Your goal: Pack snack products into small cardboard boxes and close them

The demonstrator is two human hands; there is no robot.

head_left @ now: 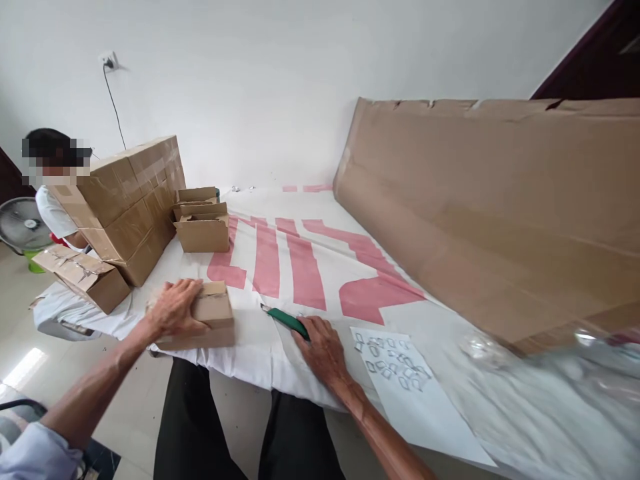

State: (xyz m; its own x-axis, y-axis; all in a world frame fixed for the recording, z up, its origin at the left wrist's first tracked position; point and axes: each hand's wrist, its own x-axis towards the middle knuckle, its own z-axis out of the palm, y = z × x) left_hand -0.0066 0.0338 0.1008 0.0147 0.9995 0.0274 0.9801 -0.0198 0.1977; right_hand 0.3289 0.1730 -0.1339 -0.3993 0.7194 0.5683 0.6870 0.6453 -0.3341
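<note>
While pinching green cutter [287, 321] in right hand [323, 350] and spreading left hand [177, 310] over small carton [216, 308], avoid dragging blade [265, 308] across tablecloth [256, 330]; could slit it.

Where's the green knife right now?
In the head view, the green knife is below and just left of the middle, its back end in the right hand, between the small box on the left and the paper on the right.
</note>
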